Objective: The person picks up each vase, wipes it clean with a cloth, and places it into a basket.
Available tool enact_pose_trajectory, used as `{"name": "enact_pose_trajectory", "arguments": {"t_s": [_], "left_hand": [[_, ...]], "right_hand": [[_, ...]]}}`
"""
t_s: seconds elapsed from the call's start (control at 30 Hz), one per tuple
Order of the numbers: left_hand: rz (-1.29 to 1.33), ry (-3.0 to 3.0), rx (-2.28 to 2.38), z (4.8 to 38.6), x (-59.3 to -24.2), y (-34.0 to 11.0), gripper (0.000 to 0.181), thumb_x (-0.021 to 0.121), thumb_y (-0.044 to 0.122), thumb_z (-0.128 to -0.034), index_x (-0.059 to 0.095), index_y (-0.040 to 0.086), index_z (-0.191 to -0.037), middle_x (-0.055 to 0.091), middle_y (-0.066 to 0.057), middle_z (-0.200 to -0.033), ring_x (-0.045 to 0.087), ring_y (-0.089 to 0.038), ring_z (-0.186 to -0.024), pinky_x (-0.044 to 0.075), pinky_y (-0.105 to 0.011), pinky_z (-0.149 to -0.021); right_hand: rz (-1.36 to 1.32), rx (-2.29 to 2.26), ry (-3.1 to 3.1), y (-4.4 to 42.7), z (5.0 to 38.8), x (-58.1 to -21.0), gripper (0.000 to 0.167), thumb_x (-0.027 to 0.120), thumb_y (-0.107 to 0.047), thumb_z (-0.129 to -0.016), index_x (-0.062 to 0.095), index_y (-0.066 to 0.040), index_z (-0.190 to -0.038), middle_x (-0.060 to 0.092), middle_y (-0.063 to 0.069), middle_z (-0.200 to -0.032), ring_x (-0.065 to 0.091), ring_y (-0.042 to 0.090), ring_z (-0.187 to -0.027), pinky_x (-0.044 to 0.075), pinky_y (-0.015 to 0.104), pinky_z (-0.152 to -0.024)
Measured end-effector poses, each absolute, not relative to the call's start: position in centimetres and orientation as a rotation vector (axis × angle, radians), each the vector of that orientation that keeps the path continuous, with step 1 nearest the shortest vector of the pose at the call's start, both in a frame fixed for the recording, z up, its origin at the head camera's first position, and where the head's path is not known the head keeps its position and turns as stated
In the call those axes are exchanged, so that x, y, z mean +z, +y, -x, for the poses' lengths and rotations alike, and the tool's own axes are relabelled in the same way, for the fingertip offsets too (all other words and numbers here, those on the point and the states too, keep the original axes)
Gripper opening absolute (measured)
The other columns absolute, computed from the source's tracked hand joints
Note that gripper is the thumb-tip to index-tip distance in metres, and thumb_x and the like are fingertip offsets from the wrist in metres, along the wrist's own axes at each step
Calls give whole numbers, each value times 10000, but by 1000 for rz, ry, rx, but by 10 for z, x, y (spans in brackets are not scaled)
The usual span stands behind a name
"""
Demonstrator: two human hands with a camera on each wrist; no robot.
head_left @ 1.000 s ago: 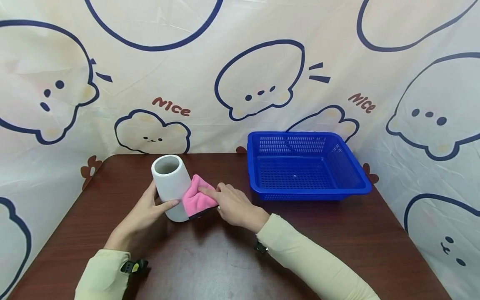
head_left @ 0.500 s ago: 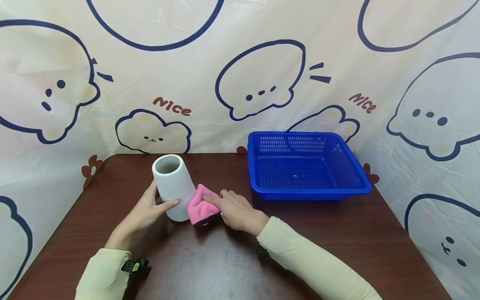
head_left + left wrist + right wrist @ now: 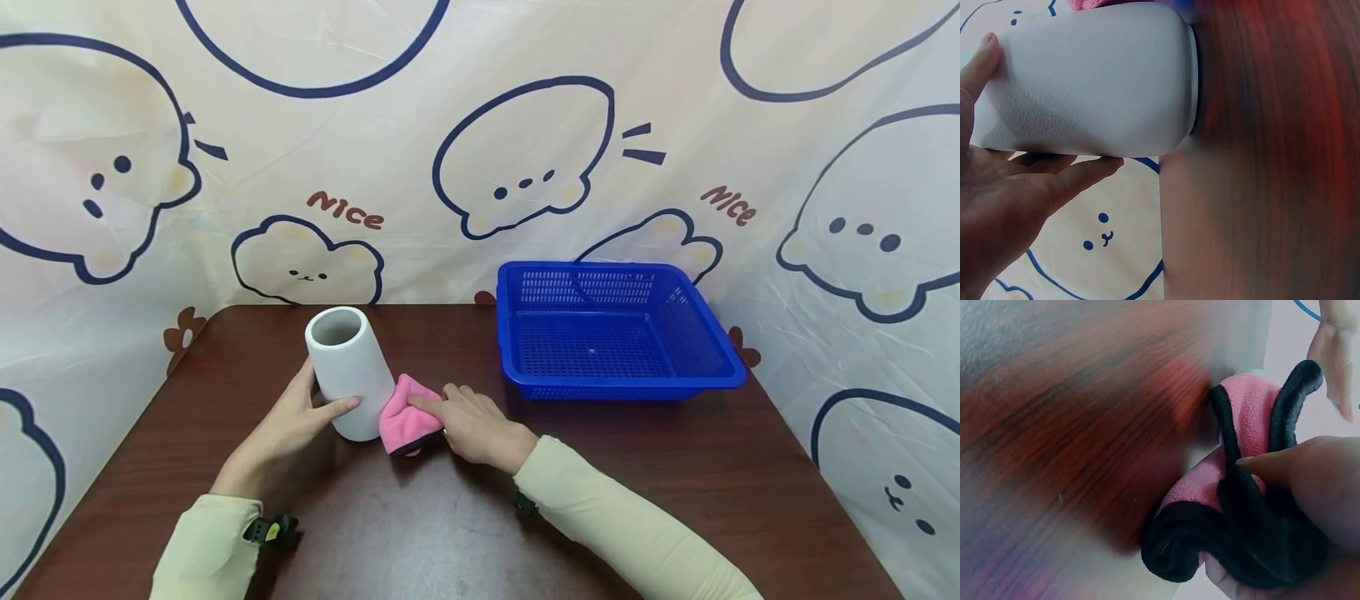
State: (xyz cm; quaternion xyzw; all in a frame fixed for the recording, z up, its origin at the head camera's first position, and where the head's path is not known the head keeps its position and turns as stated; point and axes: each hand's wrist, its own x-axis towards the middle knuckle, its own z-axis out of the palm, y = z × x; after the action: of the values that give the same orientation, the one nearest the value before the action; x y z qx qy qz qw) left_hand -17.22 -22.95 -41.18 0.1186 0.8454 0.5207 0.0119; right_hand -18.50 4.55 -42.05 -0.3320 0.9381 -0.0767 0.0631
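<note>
A white tapered vase (image 3: 348, 375) with a round open top leans slightly on the dark wooden table. My left hand (image 3: 292, 421) grips it from the left, thumb across its front; in the left wrist view the fingers (image 3: 1088, 175) lie along the side of the vase (image 3: 1097, 81). My right hand (image 3: 480, 425) pinches a folded pink cloth (image 3: 408, 415) with black edging against the vase's lower right side. The right wrist view has the bunched cloth (image 3: 1250, 412) between thumb and fingers, its black trim curling outward. Cloth and hand hide part of the vase's lower right.
A blue perforated plastic basket (image 3: 592, 350) stands at the back right of the brown table (image 3: 465, 525). Behind and beside the table hangs a pale curtain (image 3: 405, 150) with cartoon drawings.
My right hand and the pink cloth have slid down and a little to the right along the vase's side. My left hand keeps its grip on the vase.
</note>
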Motion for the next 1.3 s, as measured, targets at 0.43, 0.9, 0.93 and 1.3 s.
{"name": "enact_pose_trajectory", "arguments": {"t_s": [0.43, 0.9, 0.93, 1.3], "left_hand": [[-369, 2631, 1620, 172, -413, -229, 931, 768, 218, -909, 146, 213, -1602, 364, -155, -1550, 409, -384, -1388, 329, -709, -1120], [-341, 2624, 1618, 170, -412, -229, 929, 766, 238, -912, 143, 214, -1602, 355, -154, -1554, 404, -380, -1395, 326, -700, -1129], [-342, 2630, 1615, 170, -412, -229, 924, 766, 243, -913, 149, 216, -1600, 360, -150, -1551, 410, -375, -1390, 330, -697, -1128], [-342, 2631, 1603, 171, -412, -230, 927, 763, 253, -916, 139, 211, -1600, 357, -160, -1556, 406, -399, -1399, 326, -712, -1119]], "right_hand": [[990, -239, 2826, 47, 185, -422, 672, 627, -118, -968, 409, -443, -1515, 594, 53, -1036, 524, 176, -887, 457, 280, -635], [978, -229, 2845, 53, 184, -405, 662, 608, -92, -953, 439, -431, -1496, 571, 33, -978, 524, 174, -874, 442, 279, -630], [979, -236, 2850, 54, 184, -402, 678, 605, -85, -950, 428, -434, -1504, 569, 30, -975, 521, 171, -874, 439, 274, -632], [938, -378, 2871, 64, 187, -368, 813, 617, -46, -946, 298, -478, -1556, 520, 8, -920, 487, 155, -805, 418, 250, -596]]}}
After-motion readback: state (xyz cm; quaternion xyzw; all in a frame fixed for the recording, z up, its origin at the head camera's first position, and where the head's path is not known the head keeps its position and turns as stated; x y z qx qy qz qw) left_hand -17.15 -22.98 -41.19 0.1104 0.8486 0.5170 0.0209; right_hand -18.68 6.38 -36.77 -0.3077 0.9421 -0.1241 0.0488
